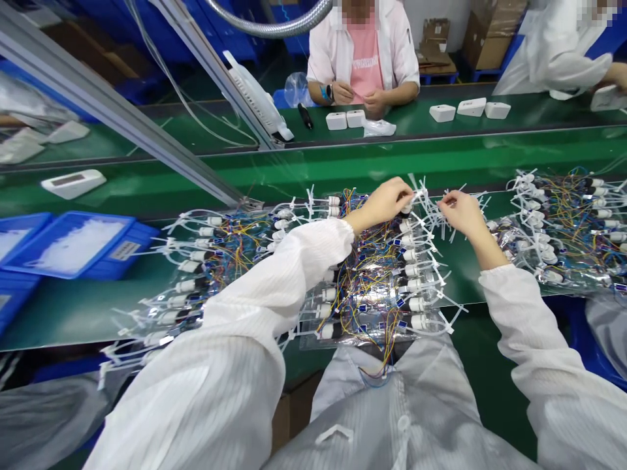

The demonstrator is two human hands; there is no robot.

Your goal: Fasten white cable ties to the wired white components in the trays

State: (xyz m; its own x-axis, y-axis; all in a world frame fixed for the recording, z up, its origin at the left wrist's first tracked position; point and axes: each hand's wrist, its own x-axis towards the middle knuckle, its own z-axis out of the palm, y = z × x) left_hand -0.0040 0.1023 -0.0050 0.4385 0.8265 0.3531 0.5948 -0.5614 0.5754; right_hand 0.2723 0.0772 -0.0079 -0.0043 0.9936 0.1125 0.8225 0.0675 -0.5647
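Note:
My left hand (pixel 389 201) is pinched on a white cable tie (pixel 419 189) at the far end of a row of small motor-like parts with white ends (pixel 411 270). These parts lie along the right side of a wired bundle (pixel 365 287) on clear plastic, its yellow, red and blue wires tangled in the middle. Loops of cable tie stick out from the white ends. Further right, my right hand (pixel 463 212) has thumb and forefinger together beside a loose pile of white cable ties (pixel 443 220); whatever sits between its fingertips is too small to make out.
Similar wired bundles lie left (pixel 235 241) and right (pixel 568 222). Blue bins (pixel 130 251) with white contents stand at left. A slanted metal post (pixel 196 160) rises there. Across the green conveyor, a person (pixel 365 59) sits near white devices (pixel 442 113); another works at right.

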